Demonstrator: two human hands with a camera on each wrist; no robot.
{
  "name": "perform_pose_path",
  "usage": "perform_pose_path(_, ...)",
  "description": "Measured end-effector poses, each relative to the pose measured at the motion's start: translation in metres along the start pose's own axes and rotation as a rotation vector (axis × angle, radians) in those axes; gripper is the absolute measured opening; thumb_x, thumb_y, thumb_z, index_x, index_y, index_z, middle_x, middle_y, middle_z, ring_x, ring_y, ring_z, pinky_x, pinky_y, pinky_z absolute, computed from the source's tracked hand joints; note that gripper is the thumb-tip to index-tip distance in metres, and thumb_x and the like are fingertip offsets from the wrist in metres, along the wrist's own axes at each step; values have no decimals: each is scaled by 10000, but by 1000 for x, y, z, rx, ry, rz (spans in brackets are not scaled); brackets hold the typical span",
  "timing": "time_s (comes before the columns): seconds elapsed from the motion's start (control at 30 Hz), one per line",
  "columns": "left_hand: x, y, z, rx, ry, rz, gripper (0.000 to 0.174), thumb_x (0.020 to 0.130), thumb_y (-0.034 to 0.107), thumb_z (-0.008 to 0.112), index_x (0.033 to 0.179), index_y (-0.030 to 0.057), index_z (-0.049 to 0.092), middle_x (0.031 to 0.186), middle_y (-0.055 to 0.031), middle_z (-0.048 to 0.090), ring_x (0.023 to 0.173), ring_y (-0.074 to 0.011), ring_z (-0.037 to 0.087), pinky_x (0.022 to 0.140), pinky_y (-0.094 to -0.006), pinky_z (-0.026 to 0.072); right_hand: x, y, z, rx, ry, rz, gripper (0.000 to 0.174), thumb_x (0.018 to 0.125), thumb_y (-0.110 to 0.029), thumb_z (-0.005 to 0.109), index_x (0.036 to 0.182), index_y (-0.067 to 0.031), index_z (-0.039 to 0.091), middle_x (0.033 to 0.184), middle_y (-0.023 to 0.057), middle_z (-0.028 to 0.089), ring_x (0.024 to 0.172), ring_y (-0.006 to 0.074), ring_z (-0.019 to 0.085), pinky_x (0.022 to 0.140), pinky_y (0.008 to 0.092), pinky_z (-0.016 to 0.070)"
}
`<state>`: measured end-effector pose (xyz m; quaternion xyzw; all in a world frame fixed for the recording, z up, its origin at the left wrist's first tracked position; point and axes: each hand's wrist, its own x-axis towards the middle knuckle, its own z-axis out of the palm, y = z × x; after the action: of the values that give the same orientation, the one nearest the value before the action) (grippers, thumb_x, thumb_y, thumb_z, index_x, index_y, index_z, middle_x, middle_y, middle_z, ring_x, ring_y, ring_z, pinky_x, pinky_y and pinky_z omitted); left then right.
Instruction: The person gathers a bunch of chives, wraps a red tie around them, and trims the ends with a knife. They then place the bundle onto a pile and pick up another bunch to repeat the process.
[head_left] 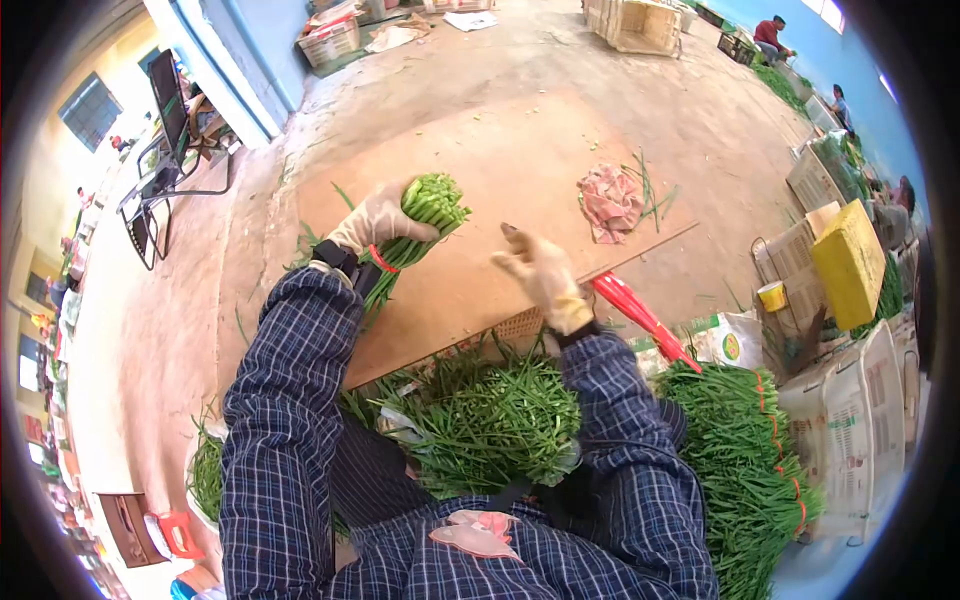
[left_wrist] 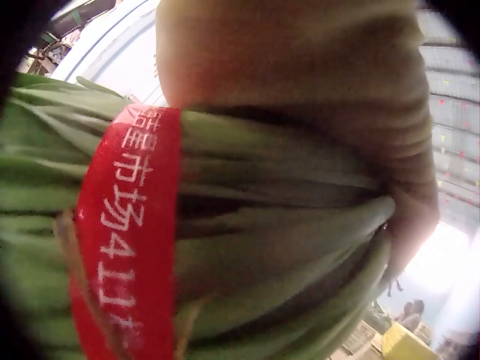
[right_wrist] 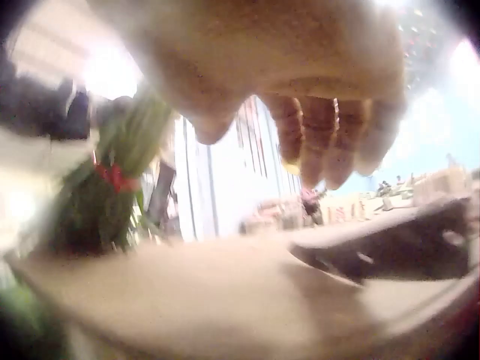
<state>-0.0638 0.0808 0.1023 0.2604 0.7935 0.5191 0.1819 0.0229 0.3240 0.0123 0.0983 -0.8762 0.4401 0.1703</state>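
My gloved left hand (head_left: 375,220) grips a bunch of chives (head_left: 436,203), its pale cut ends pointing up and away. A red printed band (left_wrist: 131,232) wraps the bunch just below the hand, seen close in the left wrist view. To the right, over the wooden board (head_left: 480,290), my gloved right hand (head_left: 548,280) is held with nothing in it, fingers loosely extended. A dark flat blade with holes (right_wrist: 397,247) shows below those fingers in the right wrist view. Loose chives (head_left: 490,415) are heaped on the lap.
Red strips (head_left: 640,315) lie at the board's near right edge, beside stacked banded chives (head_left: 745,450). A crumpled pink cloth (head_left: 610,203) is on the board. Crates (head_left: 845,430) and a yellow box (head_left: 848,265) stand right; a folding chair (head_left: 172,140) stands far left. People sit at the far right.
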Motion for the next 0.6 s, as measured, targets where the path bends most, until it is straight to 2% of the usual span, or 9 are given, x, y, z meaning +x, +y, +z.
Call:
perform_pose_path(0.13,2,-3,13,75,-29,37,662,619,42,816,1217,17,534,1074,-32,633,976,-122,571,888,-294,466,3,-39,38,620,-151,248,318,912,-339,587,962,-33,655,775,78,652,701,139,618,631,273,504)
perform_pose_path(0.27,-9,6,15,130,22,89,655,642,108,820,1225,29,532,1036,-40,632,914,-125,585,801,-302,507,-10,-34,26,906,-141,193,235,944,-238,546,898,-37,659,757,37,621,694,94,575,601,246,480)
perform_pose_path(0.33,-35,69,23,71,75,-594,581,697,135,783,1217,47,539,990,-48,628,778,-138,592,657,-308,530,-22,-3,2,1173,141,290,196,950,-169,504,885,-51,646,771,12,612,674,82,549,573,233,459)
perform_pose_path(0.4,-38,44,4,-331,-49,-615,475,792,60,663,1242,59,511,978,-64,627,704,-164,576,598,-326,531,-54,30,-14,199,84,26,215,906,-162,488,1064,-39,567,981,68,584,876,169,546,766,297,440)
perform_pose_path(0.43,-53,54,26,-305,202,-311,546,736,39,669,1256,38,503,1083,-97,604,939,-203,595,717,-346,523,-72,41,-8,-296,77,-111,300,884,-158,480,1153,-33,528,1086,96,569,977,213,545,863,329,431)
perform_pose_path(0.47,-43,65,11,143,55,5,669,710,46,669,1326,3,412,1193,-100,565,1048,-193,561,850,-312,480,-83,47,8,-666,69,-155,401,863,-154,472,1242,-27,489,1190,123,555,1078,256,543,959,361,422)
perform_pose_path(0.5,-33,45,-5,112,-9,212,698,700,83,674,1334,-8,396,1207,-100,563,1063,-202,560,902,-285,446,-89,28,-30,-315,186,-254,605,798,-242,634,1320,-24,420,1274,163,513,1134,257,532,965,373,419)
perform_pose_path(0.53,-26,23,-39,140,-99,163,724,748,116,659,1398,53,347,1295,-125,510,1160,-247,505,1002,-343,398,-91,12,-46,-156,62,-77,984,636,-311,805,1412,-35,268,1270,210,512,1154,259,530,969,385,418)
perform_pose_path(0.6,-25,21,-63,367,-64,202,682,800,206,660,1389,49,353,1286,-130,513,1166,-253,507,989,-343,411,-67,15,-13,371,226,-174,1338,475,-339,901,1462,-51,46,1282,240,496,1191,261,502,990,374,396)
